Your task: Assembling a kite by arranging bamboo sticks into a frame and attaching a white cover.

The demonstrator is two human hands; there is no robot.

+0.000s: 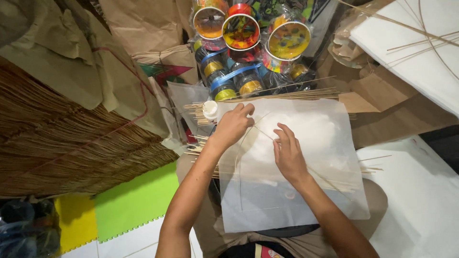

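White tissue-thin paper [306, 191] lies across a seated person's lap as the left hand [233, 125] presses a thin bent stick [244, 143] flat and the right hand [288, 154], fingers together, smooths the crossing spine.

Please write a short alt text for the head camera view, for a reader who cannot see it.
Both hands press on a white paper sheet on the person's lap: left hand at a curved thin stick, right hand mid-sheet. Beyond lie thin sticks, a small white bottle and colourful spools.
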